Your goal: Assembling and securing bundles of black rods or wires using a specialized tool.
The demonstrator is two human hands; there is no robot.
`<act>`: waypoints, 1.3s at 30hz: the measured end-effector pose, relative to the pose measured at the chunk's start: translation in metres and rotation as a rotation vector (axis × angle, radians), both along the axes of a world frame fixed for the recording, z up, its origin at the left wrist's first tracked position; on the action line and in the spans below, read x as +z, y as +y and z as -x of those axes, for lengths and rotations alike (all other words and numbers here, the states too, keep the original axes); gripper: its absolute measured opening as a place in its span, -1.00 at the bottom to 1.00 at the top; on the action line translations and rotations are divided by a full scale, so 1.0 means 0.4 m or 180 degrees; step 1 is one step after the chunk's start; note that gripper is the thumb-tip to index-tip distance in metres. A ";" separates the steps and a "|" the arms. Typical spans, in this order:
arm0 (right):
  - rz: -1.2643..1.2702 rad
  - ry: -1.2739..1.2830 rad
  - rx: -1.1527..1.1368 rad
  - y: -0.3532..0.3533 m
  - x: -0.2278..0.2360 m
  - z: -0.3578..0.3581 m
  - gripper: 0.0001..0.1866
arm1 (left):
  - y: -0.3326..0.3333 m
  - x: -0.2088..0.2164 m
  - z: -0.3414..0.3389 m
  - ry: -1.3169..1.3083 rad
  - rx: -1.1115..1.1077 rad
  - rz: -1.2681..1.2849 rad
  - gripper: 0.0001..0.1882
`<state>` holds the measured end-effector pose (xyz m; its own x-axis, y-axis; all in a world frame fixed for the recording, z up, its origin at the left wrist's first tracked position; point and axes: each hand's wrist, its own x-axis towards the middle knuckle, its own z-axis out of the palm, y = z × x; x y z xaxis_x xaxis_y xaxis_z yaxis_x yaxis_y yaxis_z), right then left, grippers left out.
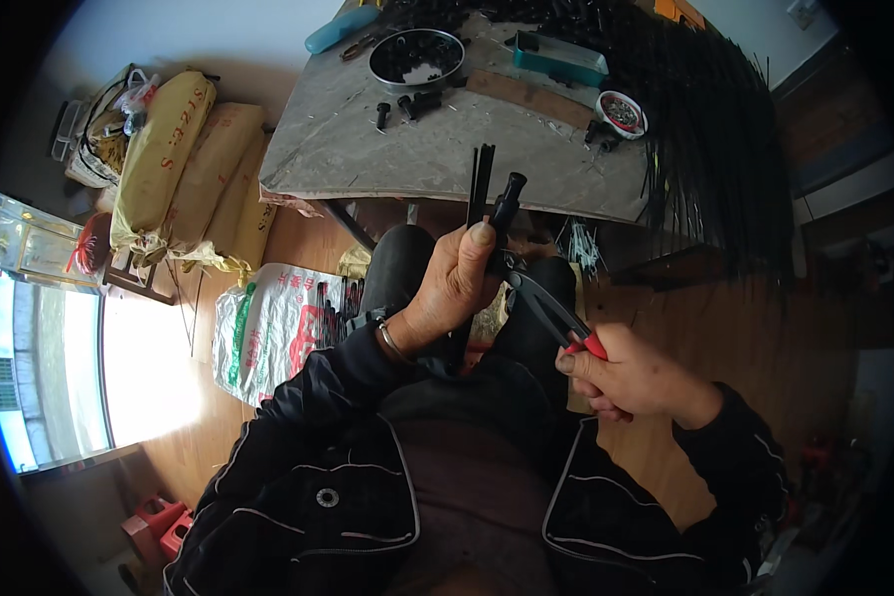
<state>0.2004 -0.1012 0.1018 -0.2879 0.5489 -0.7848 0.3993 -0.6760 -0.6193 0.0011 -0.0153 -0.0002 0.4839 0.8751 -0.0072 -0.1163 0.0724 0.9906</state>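
Observation:
My left hand is closed around several thin black rods and a black tubular part, both sticking up above the thumb. A pair of pliers with red grips is in my right hand, its fingers wrapped round the handles. The pliers' jaws reach the lower end of the tubular part beside my left fingers. Whether they bite on it cannot be made out. Both hands are above my knees, in front of the table's near edge.
On the grey table stand a round metal bowl of black pieces, a teal tray and a small cup of metal bits. Long black strands hang over its right side. Yellow sacks lean at left; a printed plastic bag lies below.

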 end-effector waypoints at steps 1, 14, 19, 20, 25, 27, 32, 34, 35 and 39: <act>-0.0149 -0.0198 0.0094 0.005 0.006 -0.001 -0.81 | 0.000 0.001 0.004 -0.0044 -0.0083 0.0018 -0.28; 0.0001 -0.0135 0.0039 0.008 0.002 -0.016 -0.82 | -0.011 0.019 -0.007 -0.0152 0.0005 0.0062 -0.35; -0.1223 -0.0947 0.0429 -0.012 -0.022 0.000 -0.82 | -0.021 -0.003 -0.037 -0.0082 0.0557 -0.0392 -0.44; -0.1691 -0.1073 0.0439 -0.021 -0.034 0.005 -0.82 | -0.020 -0.010 -0.037 -0.0116 0.0587 -0.0337 -0.45; -0.2252 -0.1038 0.0188 -0.045 -0.114 0.028 -0.83 | -0.002 -0.013 -0.024 -0.0208 0.0575 -0.0083 -0.46; -0.2830 -0.1245 0.0215 -0.048 -0.125 0.034 -0.81 | -0.003 0.013 -0.025 -0.0893 0.0488 0.0259 -0.47; -0.3876 -0.2311 -0.0047 -0.041 -0.115 -0.004 -0.61 | 0.015 -0.031 -0.009 -0.0752 0.0356 0.0449 -0.49; -0.4021 -0.2446 -0.0081 -0.019 -0.106 -0.008 -0.55 | 0.010 -0.031 -0.018 -0.0789 0.0415 0.0536 -0.50; -0.4371 -0.2634 0.0131 -0.005 -0.087 -0.003 -0.54 | 0.005 -0.024 -0.018 -0.0776 0.0441 0.0554 -0.50; -0.4686 -0.2832 0.0243 0.008 -0.089 0.006 -0.51 | 0.008 -0.029 -0.019 -0.0843 0.0465 0.0455 -0.56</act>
<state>0.1979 -0.0978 0.0660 -0.1351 0.9038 0.4061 0.9384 0.2483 -0.2403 0.0087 -0.0122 -0.0116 0.3547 0.9346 -0.0257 -0.3878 0.1721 0.9055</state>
